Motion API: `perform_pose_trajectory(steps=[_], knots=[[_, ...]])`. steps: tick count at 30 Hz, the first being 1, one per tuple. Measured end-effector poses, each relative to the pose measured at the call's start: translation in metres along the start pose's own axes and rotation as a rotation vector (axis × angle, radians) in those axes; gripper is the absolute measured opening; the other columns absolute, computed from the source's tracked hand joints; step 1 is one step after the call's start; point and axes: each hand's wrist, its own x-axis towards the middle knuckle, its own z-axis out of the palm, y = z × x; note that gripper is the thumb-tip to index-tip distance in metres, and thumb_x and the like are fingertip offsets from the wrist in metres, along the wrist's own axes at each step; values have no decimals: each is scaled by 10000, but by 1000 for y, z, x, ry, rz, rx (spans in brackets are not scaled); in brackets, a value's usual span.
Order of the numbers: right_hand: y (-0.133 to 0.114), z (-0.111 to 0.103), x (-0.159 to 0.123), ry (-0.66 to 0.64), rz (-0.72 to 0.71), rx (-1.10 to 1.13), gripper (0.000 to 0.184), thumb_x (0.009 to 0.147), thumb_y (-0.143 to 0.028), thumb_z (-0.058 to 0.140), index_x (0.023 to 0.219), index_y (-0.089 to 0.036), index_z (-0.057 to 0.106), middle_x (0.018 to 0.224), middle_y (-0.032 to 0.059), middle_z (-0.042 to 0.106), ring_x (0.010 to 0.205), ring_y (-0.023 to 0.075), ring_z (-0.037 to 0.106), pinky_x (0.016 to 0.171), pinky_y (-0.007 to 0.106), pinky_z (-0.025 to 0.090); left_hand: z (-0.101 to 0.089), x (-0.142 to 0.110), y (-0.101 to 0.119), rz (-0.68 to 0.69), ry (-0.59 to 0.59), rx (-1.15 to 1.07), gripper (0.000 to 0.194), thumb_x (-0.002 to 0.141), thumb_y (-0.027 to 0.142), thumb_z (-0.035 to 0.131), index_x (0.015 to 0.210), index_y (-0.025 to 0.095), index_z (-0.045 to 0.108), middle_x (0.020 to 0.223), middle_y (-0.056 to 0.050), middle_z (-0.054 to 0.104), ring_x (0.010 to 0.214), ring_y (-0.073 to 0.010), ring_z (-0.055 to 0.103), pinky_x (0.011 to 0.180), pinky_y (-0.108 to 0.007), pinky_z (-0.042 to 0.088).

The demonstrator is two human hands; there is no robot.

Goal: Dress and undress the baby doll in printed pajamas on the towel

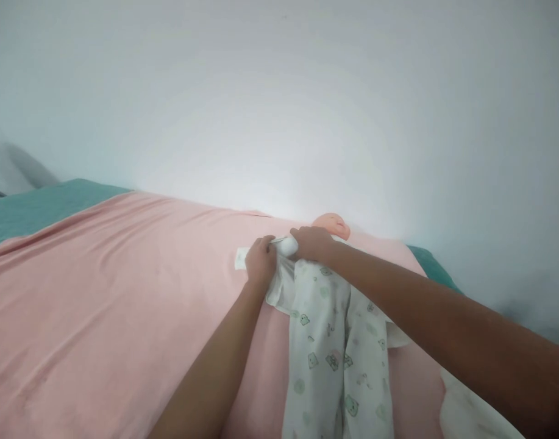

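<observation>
Printed white garment [318, 347] is spread on pink sheet [124, 305], doll's head [338, 225] at its far end. White cloth [283, 286] at its left is pinched by left hand's [261, 261] fingers. Rounded white bundle [287, 246] touched by right hand [312, 242]; finger closure cannot be told.

The right hand [312, 242] partly hides the doll's head [333, 222], and the bottom edge crops the patterned garment [318, 341].

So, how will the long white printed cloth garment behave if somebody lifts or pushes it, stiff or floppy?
The garment would probably sag, as soft folds run along it. It seems unlikely to roll, lying spread out on the wide pink cloth sheet.
</observation>
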Motion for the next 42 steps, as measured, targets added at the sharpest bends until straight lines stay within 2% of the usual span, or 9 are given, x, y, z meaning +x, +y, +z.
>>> perform_pose_trajectory(steps=[6, 10, 20, 28, 31, 34, 38, 40, 42], knots=[[19, -24, -9, -57, 4, 6, 261, 746, -337, 641, 987, -236, 626, 984, 71, 696, 825, 219, 650, 653, 304, 442, -1, -5, -7, -1, 4, -53, 350, 861, 126, 436, 1037, 261, 706, 1088, -31, 650, 939, -176, 621, 825, -290, 484], [19, -37, -18, -61, 34, -2, 243, 735, -326, 650, 959, -233, 639, 958, 62, 695, 819, 216, 645, 655, 308, 440, -5, -15, -6, 53, -42, 44, 433, 844, 93, 450, 1151, 308, 668, 1122, -37, 605, 956, -180, 599, 786, -284, 470], [16, -46, -20, -72, 57, 12, 272, 703, -304, 686, 964, -237, 646, 958, 52, 682, 853, 229, 631, 708, 337, 446, -14, -24, -1, 93, -106, 222, 464, 874, 114, 432, 1258, 327, 581, 1144, -55, 588, 1003, -201, 572, 728, -287, 445], [33, -43, -14, -52, 54, 72, 308, 673, -332, 710, 966, -271, 636, 951, 18, 683, 839, 229, 627, 714, 351, 438, -16, -29, 5, 110, -125, 291, 433, 888, 119, 407, 1252, 309, 546, 1084, -62, 603, 975, -209, 578, 723, -293, 433], [29, -40, -12, -48, 43, 91, 297, 676, -339, 714, 951, -260, 636, 948, 23, 684, 825, 223, 631, 688, 335, 434, -17, -28, 8, 72, -107, 303, 451, 884, 100, 388, 1272, 294, 513, 1107, -73, 601, 985, -223, 575, 722, -307, 439], [18, -30, -10, -19, 27, 71, 284, 698, -330, 700, 959, -239, 633, 987, 50, 679, 849, 232, 633, 680, 328, 437, -17, -27, 13, 51, -53, 359, 437, 896, 114, 376, 1291, 257, 499, 1148, -99, 597, 1045, -258, 552, 838, -382, 453], [3, -7, -10, 53, 34, 79, 328, 761, -345, 639, 1056, -204, 611, 1109, 121, 637, 905, 266, 628, 699, 350, 456, -14, -32, 26, 155, -2, 455, 432, 891, 126, 395, 1300, 219, 495, 1197, -124, 585, 1209, -303, 456, 1098, -594, 244], [0, 3, -14, 114, 17, 97, 321, 810, -307, 572, 1108, -191, 593, 1186, 144, 602, 964, 275, 615, 740, 357, 459, -10, -35, 32, 234, -28, 456, 446, 890, 143, 407, 1325, 217, 472, 1243, -124, 567, 1234, -293, 441, 1141, -632, 116], [3, 10, -23, 191, -16, 164, 320, 836, -249, 518, 1143, -184, 585, 1226, 138, 592, 1032, 265, 594, 811, 351, 452, -6, -37, 35, 282, -66, 436, 463, 895, 166, 408, 1355, 215, 441, 1288, -125, 547, 1234, -281, 448, 1153, -633, 81]])
